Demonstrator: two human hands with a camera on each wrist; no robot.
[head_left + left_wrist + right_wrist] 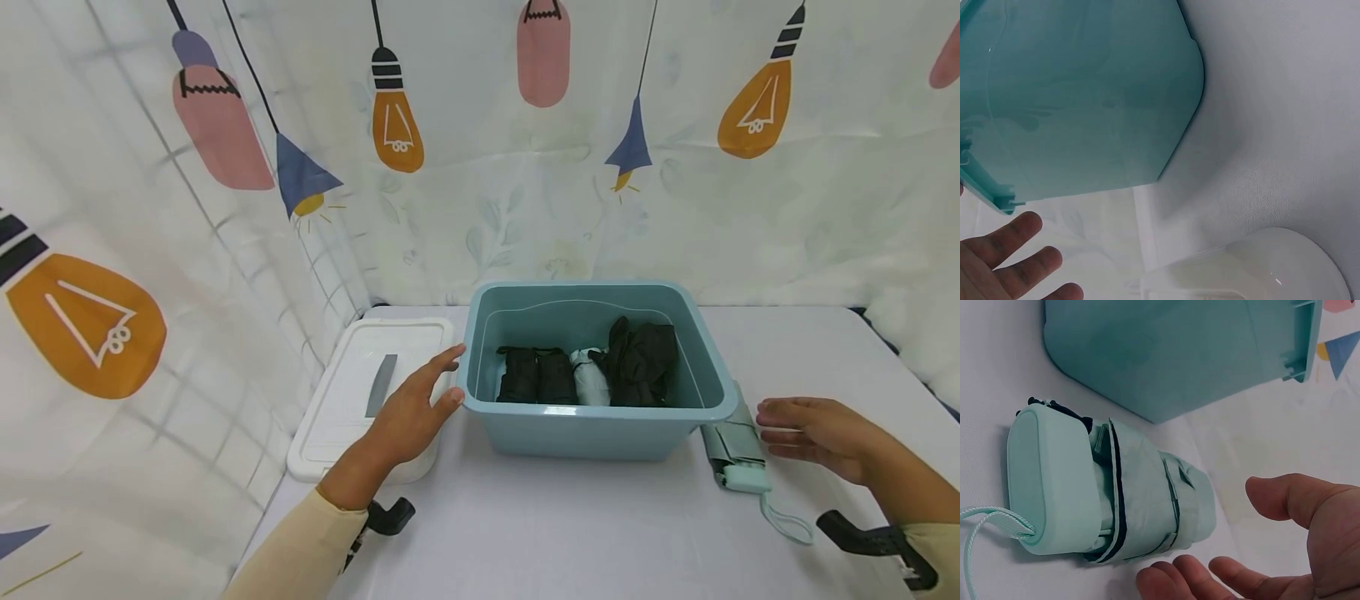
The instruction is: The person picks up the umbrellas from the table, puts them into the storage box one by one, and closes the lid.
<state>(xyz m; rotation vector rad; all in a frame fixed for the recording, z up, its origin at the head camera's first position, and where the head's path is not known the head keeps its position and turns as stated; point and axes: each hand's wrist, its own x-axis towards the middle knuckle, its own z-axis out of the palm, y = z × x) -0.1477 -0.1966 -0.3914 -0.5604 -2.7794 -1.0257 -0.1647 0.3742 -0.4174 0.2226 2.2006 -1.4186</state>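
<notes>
A light blue plastic bin (585, 437) stands on the table, holding two dark bundles (517, 377), a pale bundle (591, 383) and a crumpled black fabric bundle (647, 362). My left hand (408, 412) is at the bin's left rim, fingers extended and thumb apart, fingertips right by the edge. To the right of the bin lies a folded mint-green umbrella (1147, 494), its fabric wrapped, with a blocky handle and a wrist cord. Beside that umbrella hovers my right hand (825, 433), fingers loosely extended, nothing in its grasp. In the right wrist view its fingertips overlap the umbrella's near side.
Left of the bin, partly behind my left arm, is a white lidded box (397, 333) with a grey inset on top. A white table covering (570, 525) lies beneath everything. Printed fabric (480, 225) hangs behind and on the left, over a wire grid (202, 200).
</notes>
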